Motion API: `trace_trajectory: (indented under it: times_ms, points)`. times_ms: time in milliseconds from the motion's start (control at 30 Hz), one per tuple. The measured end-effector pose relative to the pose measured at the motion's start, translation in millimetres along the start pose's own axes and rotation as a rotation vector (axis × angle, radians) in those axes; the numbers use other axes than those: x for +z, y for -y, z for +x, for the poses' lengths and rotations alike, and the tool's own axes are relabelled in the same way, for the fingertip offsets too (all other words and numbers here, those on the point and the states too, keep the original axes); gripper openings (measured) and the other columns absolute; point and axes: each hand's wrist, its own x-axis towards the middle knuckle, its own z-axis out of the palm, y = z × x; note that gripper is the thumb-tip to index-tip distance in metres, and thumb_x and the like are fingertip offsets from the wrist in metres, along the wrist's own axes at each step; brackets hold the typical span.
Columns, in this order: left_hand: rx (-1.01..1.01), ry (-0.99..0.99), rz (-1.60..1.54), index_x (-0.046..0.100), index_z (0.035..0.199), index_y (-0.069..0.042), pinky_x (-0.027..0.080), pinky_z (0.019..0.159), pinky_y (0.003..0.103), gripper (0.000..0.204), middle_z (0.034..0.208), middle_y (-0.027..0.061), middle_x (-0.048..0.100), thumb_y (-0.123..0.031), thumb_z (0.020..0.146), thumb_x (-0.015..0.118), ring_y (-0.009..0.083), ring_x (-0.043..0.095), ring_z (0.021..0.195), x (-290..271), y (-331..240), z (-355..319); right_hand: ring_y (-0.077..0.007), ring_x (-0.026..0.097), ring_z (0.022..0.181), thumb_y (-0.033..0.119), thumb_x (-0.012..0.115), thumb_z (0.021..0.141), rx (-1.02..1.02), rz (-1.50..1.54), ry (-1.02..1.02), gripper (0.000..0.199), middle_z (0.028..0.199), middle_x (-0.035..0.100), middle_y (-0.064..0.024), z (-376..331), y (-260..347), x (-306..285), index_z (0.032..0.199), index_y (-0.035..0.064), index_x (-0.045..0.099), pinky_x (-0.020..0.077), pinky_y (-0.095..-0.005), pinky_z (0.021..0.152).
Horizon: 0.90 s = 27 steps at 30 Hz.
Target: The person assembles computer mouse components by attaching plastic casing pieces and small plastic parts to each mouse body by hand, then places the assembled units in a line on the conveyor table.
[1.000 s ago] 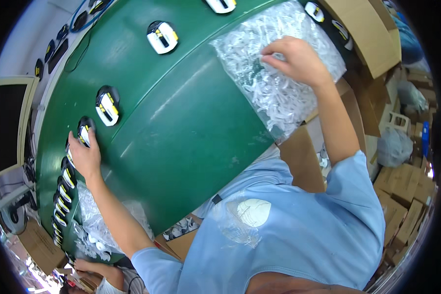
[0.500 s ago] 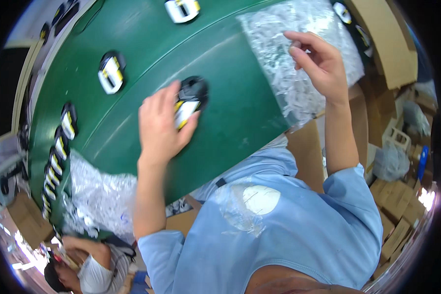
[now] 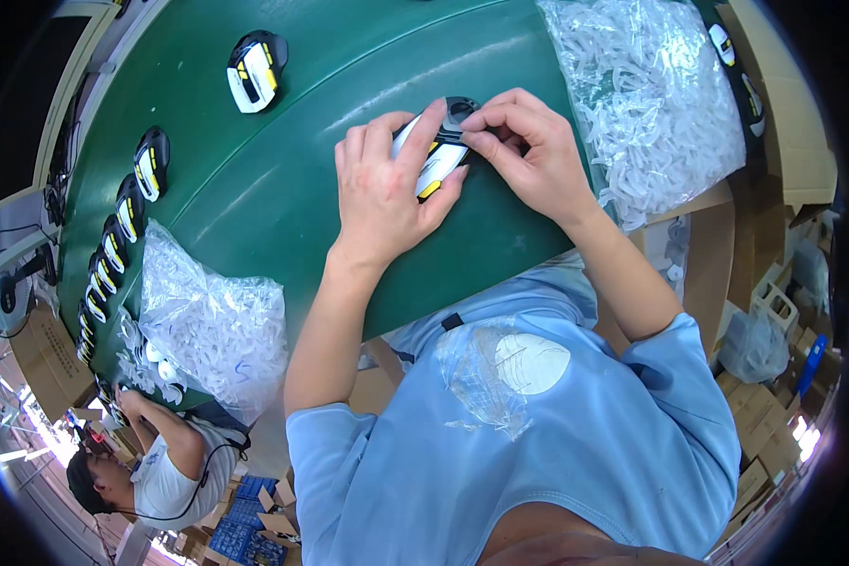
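Note:
Under my left hand (image 3: 385, 189) is a rounded white, black and yellow device (image 3: 438, 170), shaped rather like a computer mouse, lying on the green table (image 3: 349, 250). The fingers and thumb of that hand grip it from both sides. My right hand (image 3: 536, 158) reaches in from the other side, thumb and forefinger pinched at the device's black end. Whatever sits between those fingertips is too small and covered to make out. Close by on the right lies a clear bag (image 3: 660, 104) full of small translucent plastic pieces.
Another such device (image 3: 255, 74) lies at the back left. Several more form a row (image 3: 115, 243) along the left edge. A second clear bag (image 3: 219, 316) lies near left, beside a co-worker (image 3: 174, 462). Cardboard boxes (image 3: 774, 104) stand at the right.
My right hand has come from above the bag of plastic pieces to the device's black end. My left hand now grips the device with both hands close together. The whole view has shifted.

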Motion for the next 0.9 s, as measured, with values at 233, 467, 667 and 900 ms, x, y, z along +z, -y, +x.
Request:
trace_trajectory:
  times_ms: [233,467,667,900]
  points:
    - [-0.001,-0.027,-0.012,0.065,0.147,-0.011,0.045,0.093,0.045,0.074,0.121,0.0108,0.066,-0.034,0.080,0.087,0.0308,0.058,0.104,1,1,3,-0.0217,0.066,0.078,0.007,0.079,0.093,-0.116,-0.126,0.044,0.011,0.094,0.073,-0.0069,4,3,1,0.104,0.0053,0.081,0.0538,-0.0336,0.071]
    - [0.041,-0.033,0.003,0.069,0.142,-0.012,0.046,0.090,0.044,0.069,0.119,0.0101,0.067,-0.034,0.080,0.087,0.0300,0.059,0.101,1,2,4,-0.0257,0.066,0.091,0.008,0.080,0.091,-0.261,-0.268,0.087,0.014,0.098,0.074,-0.0060,6,-11,-13,0.104,0.0071,0.081,0.0552,-0.0371,0.080]
    - [0.063,-0.044,0.060,0.072,0.139,-0.012,0.047,0.085,0.042,0.065,0.117,0.0078,0.068,-0.035,0.080,0.087,0.0282,0.060,0.096,1,3,4,-0.0248,0.064,0.091,0.013,0.081,0.089,-0.465,-0.495,0.148,0.034,0.125,0.075,-0.0031,-3,6,-25,0.122,0.0100,0.078,0.0566,-0.0357,0.086]
    - [0.090,-0.083,0.108,0.072,0.139,-0.012,0.048,0.082,0.042,0.066,0.117,0.0076,0.070,-0.035,0.078,0.085,0.0280,0.062,0.096,6,3,2,-0.0234,0.058,0.097,0.019,0.084,0.086,-0.469,-0.749,0.401,0.060,0.152,0.062,-0.0040,-17,32,-38,0.143,0.0104,0.067,0.0566,-0.0348,0.090]
